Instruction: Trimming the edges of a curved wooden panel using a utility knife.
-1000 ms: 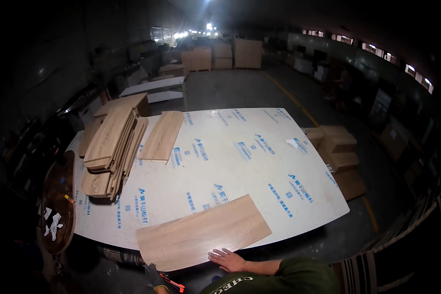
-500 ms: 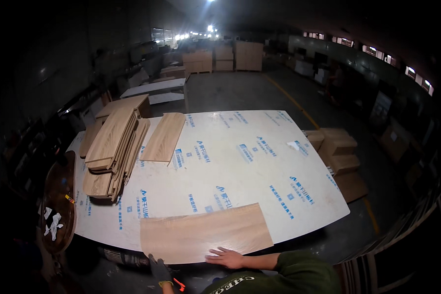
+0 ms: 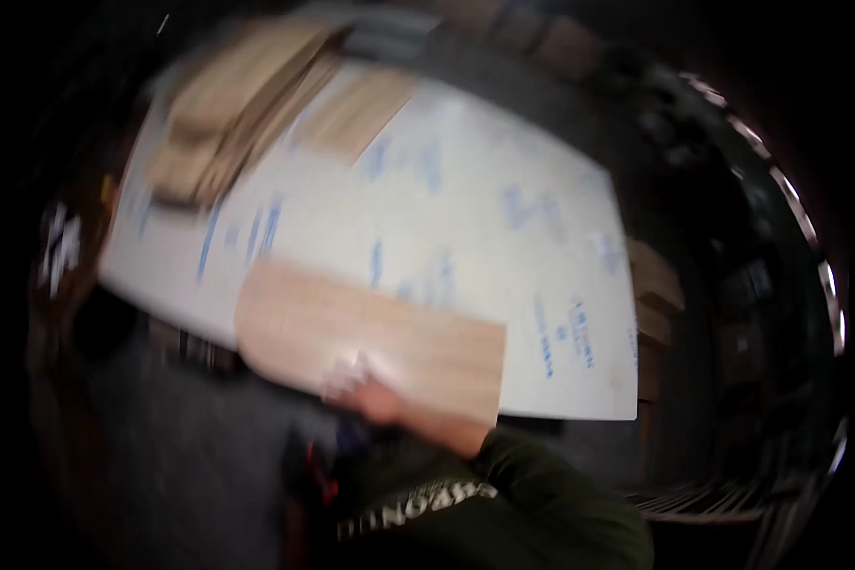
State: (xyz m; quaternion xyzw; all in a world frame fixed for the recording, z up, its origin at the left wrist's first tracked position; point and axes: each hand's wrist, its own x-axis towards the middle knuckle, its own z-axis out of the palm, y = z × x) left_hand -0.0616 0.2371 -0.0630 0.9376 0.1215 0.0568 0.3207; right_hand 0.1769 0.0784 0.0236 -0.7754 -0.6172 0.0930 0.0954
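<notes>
One dark room [image 3: 190, 456] surrounds the white tabletop [image 3: 465, 228], right hand [image 3: 366, 391] spread on a board [image 3: 404, 332], left hand [image 3: 300, 465] unclear.

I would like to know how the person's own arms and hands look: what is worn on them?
The right hand looks bare, without a visible glove, though blurred. Its forearm is also bare, up to a dark green sleeve. The same green top carries pale lettering across its front. The left hand cannot be made out in the dark blur.
</notes>
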